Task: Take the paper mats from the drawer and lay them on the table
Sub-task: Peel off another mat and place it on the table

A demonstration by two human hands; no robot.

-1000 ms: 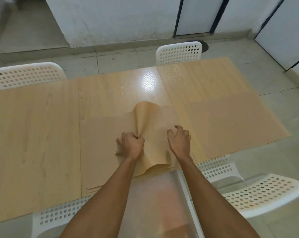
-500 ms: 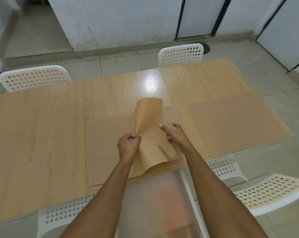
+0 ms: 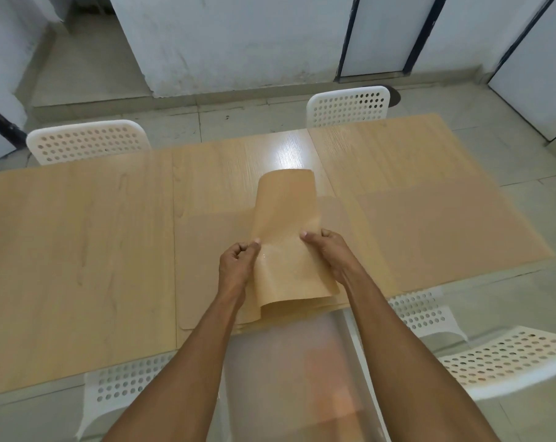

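Note:
A tan paper mat (image 3: 286,224) is lifted off the stack and curls upward in the middle of the wooden table (image 3: 79,250). My left hand (image 3: 238,263) pinches its left edge. On its right edge, my right hand (image 3: 329,250) holds it with thumb on top. Beneath lies a stack of paper mats (image 3: 213,250), its near edge at the table's front. A single paper mat (image 3: 446,228) lies flat to the right. No drawer is in view.
White perforated chairs stand at the far side, one at the left (image 3: 85,140) and one at the right (image 3: 348,105). More white chairs (image 3: 506,355) sit at the near side. A translucent plastic sheet or container (image 3: 296,362) is below my arms.
The top mat has been raised higher and pulled more upright. My right hand moved from resting on the mat to holding its right edge. The camera came closer.

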